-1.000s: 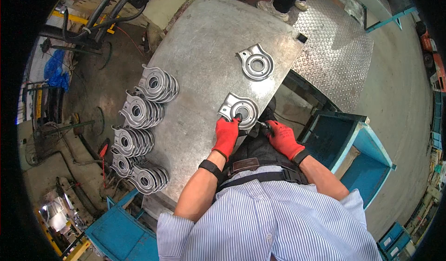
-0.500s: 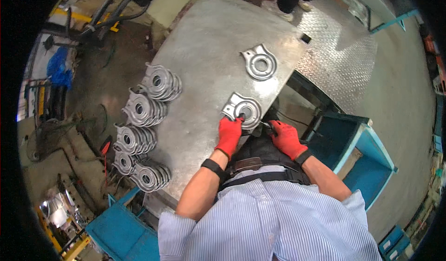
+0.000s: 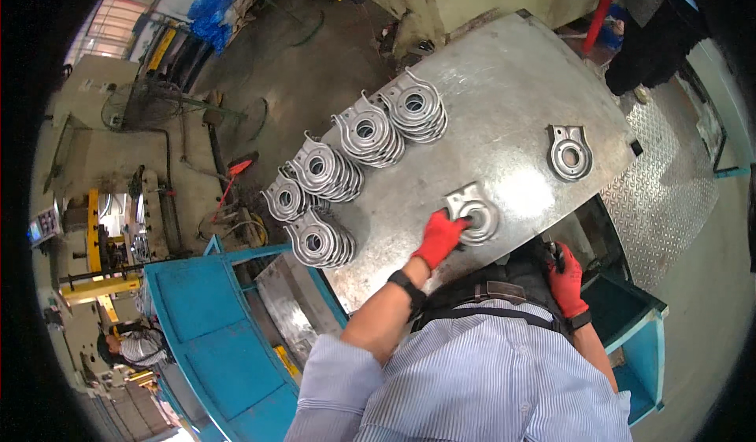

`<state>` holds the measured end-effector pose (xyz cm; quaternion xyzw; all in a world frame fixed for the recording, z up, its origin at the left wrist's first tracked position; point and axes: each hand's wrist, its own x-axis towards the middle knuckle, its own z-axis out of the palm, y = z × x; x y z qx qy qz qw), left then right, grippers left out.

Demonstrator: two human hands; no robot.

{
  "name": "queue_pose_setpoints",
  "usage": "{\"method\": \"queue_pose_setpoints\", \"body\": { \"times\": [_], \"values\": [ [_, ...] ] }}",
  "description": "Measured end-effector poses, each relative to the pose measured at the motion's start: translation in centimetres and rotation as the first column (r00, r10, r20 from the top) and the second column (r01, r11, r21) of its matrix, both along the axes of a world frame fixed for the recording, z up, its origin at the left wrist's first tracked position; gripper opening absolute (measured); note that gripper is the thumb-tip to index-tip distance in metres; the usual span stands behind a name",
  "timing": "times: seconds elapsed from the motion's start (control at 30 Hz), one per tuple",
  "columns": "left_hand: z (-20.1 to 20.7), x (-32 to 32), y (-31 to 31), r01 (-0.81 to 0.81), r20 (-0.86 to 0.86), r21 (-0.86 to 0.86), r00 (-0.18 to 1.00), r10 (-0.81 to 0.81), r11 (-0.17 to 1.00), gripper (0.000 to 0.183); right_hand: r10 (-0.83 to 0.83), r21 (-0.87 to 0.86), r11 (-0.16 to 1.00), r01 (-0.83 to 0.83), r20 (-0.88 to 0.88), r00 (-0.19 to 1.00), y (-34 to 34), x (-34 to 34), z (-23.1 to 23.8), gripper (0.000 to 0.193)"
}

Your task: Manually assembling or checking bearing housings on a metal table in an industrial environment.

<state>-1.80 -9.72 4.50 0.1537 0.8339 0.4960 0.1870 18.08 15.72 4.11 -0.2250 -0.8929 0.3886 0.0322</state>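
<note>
My left hand (image 3: 443, 239), in a red glove, is closed on the near edge of a ring-shaped metal bracket (image 3: 486, 220) with a flat tab. The bracket lies near the front edge of the metal table (image 3: 504, 159). My right hand (image 3: 566, 284), also red-gloved, is closed round a dark-handled tool (image 3: 557, 257) beside my waist, off the table edge. The tool's kind cannot be made out. A second metal bracket (image 3: 571, 162) lies apart at the right of the table. Several overlapping stacks of like brackets (image 3: 368, 133) line the table's left side.
A blue metal frame (image 3: 213, 316) stands at the left, and a blue bin (image 3: 650, 340) at the right by my hip. Beyond the table's right edge lies a tread-plate floor (image 3: 665, 182), with another person's legs (image 3: 650, 52) at its far end. Another person (image 3: 134, 346) is far left.
The view has swung left, so the table sits further right. My right hand with the tool has drawn away from the bracket toward my waist. My left hand still holds the bracket.
</note>
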Motion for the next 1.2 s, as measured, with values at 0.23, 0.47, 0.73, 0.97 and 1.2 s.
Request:
{"method": "queue_pose_setpoints", "body": {
  "times": [0.23,0.47,0.73,0.97,1.2],
  "values": [
    [5.4,-1.1,-10.6,-0.309,-0.122,-0.720,0.938,0.325,0.621,0.057,0.044,-0.036,0.998,-0.042,0.044,0.998,0.4,0.0,0.1,0.040],
    [10.2,0.4,-8.5,-0.489,-0.473,-0.622,0.857,0.204,0.611,0.052,0.028,0.011,1.000,-0.028,0.004,1.000,0.5,0.0,0.0,0.040],
    [9.4,-2.6,9.4,0.012,-0.146,-0.312,0.987,-0.060,0.950,0.037,-0.026,-0.035,0.999,0.027,0.038,0.999,1.1,0.3,1.6,0.042],
    [6.3,-5.1,23.4,0.128,0.032,-0.510,0.991,-0.130,0.851,0.072,-0.177,-0.078,0.981,0.178,0.020,0.984,2.2,2.1,2.4,0.042],
    [2.3,-5.9,27.2,-0.004,0.027,-0.522,0.999,0.021,0.853,0.072,-0.309,-0.084,0.947,0.309,0.017,0.951,2.4,3.4,2.1,0.041]
  ]
}}
